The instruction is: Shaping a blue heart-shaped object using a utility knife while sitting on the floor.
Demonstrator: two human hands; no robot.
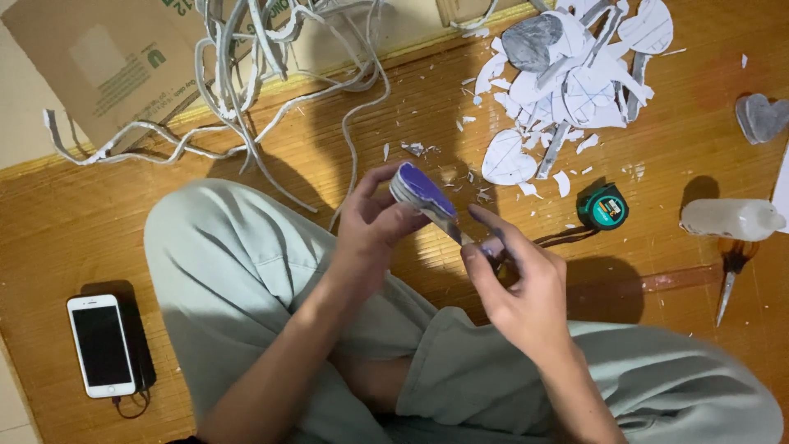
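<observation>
While your left hand [374, 226] pinches the purple-topped heart stack [421, 194], your right hand [514, 275] works its tip. Right fingers look curled on something I can't make out.

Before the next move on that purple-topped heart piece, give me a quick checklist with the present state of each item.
1. Left hand grips the heart piece: ok.
2. Right hand at the piece's lower tip: ok.
3. Tool in the right hand identified: cannot tell, fingers hide it.
4. Piece held above the mat, apart from the leg: ok.
5. Scissors and tape measure lie apart from both hands: ok.
</observation>
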